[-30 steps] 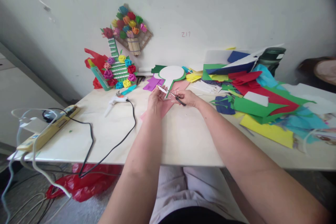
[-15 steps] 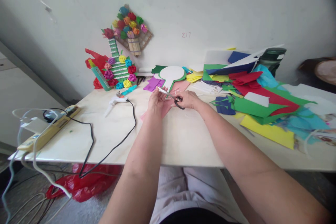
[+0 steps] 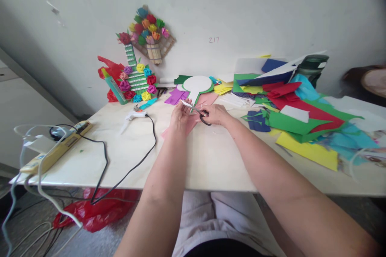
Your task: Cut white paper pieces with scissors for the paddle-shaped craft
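L hand (image 3: 180,115), palm up, pinches a white strip (image 3: 186,104) at the fingertips, directly in front of the board (image 3: 197,84). R hand (image 3: 216,115) is closed on the handles of the scissors (image 3: 205,119), blades pointing L toward the strip; blade contact w/ strip: can't tell. Strip prob. stands out past the fingers so blades can reach it w/o nearing skin. Pink sheet (image 3: 208,98) lies partly under the board.

Glue gun (image 3: 136,115) rests L of board, prob. parked there to stay clear of both hands. Paper pile (image 3: 289,118) lies R of board, prob. for easy reach.

Surface: pale table (image 3: 223,164), set against the wall (image 3: 256,16) behind board. Flower guitar (image 3: 138,77) stands L of board, near wall. Power strip (image 3: 70,141): far L of board, cords hanging off table edge. Red bag (image 3: 102,211): on floor, below and L of board.
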Tool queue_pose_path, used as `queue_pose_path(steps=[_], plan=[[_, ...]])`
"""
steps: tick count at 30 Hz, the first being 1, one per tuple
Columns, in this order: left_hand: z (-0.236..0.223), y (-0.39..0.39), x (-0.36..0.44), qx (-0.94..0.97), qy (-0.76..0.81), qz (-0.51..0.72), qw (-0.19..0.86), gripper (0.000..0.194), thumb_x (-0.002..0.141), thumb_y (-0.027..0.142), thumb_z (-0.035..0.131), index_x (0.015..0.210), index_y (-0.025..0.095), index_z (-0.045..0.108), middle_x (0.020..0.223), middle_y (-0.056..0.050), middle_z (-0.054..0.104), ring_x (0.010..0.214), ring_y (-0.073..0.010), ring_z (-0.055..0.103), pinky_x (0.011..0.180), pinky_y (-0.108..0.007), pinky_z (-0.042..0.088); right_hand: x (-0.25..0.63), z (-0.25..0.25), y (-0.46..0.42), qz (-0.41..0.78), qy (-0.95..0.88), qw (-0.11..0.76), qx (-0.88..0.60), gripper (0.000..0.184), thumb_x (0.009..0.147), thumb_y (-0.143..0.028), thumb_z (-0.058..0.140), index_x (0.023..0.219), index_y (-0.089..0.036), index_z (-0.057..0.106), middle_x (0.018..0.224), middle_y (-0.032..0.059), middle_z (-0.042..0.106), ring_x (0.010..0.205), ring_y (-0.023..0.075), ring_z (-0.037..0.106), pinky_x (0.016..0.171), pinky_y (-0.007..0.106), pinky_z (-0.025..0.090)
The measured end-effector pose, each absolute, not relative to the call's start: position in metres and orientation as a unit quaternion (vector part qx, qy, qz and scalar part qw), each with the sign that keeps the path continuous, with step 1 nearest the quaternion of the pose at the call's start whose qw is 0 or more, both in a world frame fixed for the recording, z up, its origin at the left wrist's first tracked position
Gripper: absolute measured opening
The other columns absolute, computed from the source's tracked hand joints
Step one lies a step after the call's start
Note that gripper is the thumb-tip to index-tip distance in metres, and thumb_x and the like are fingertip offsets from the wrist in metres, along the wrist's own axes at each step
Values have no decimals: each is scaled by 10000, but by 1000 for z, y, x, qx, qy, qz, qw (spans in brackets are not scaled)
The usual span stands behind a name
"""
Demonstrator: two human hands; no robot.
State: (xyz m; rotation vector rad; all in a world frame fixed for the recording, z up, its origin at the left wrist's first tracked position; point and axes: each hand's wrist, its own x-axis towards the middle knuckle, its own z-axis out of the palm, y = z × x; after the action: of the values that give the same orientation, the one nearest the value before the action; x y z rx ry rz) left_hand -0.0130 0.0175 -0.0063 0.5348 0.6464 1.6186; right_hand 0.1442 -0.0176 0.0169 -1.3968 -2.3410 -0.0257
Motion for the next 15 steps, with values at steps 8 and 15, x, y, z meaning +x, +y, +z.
queue_pose_path(steps=[8, 15], plan=[[-4, 16, -12, 229, 307, 698, 605, 92, 801, 200, 501, 743, 154, 555, 900, -87, 655, 930, -154, 602, 797, -259, 473, 142, 18, -18, -18, -840, 189, -508, 339, 672, -426, 526, 977, -295, 593, 872, -21, 660, 728, 156, 577, 567, 236, 339], [-2, 16, -10, 219, 299, 707, 602, 111, 809, 234, 500, 842, 154, 570, 929, -95, 651, 917, -161, 607, 752, -253, 487, 142, 17, -17, -29, -836, 192, -514, 362, 666, -460, 529, 984, -299, 592, 881, -11, 661, 742, 171, 582, 591, 249, 358]])
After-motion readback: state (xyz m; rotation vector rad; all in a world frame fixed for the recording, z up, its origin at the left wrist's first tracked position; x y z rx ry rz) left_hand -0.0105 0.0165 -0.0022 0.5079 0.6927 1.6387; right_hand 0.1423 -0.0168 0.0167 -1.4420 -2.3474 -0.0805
